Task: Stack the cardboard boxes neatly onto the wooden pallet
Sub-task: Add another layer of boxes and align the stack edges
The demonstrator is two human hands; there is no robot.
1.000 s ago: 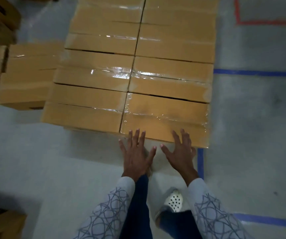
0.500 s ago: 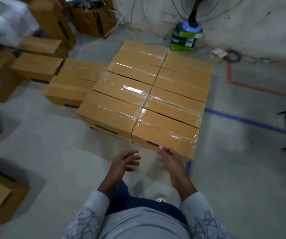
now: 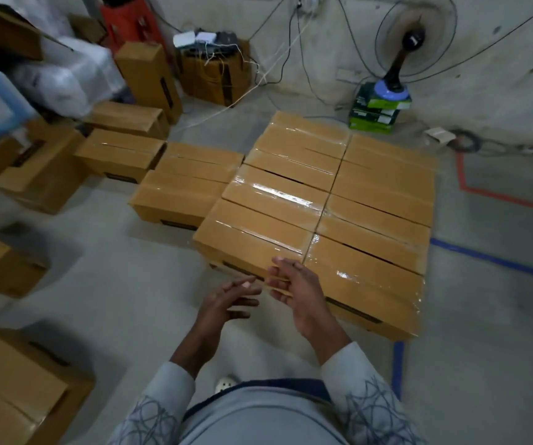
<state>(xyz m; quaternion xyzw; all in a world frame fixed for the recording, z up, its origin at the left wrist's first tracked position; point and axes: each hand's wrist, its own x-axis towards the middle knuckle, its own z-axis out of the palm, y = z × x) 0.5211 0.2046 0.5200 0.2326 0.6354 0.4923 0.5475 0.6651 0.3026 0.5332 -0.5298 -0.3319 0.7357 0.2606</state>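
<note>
Hands: the left hand and right hand hover side by side, fingers loosely spread, holding nothing, at the stack's near edge.
Near edge: the front faces run roughly in one line; blue tape lies on the floor by the near right corner.
Stacked boxes: eight taped tops in two columns of four, packed tight. The pallet beneath cannot be made out.
Open room: bare concrete floor lies left of the hands and also right of the stack.
Floor boxes: four closed ones, the nearest against the stack's left side.
Far wall: one fan.
</note>
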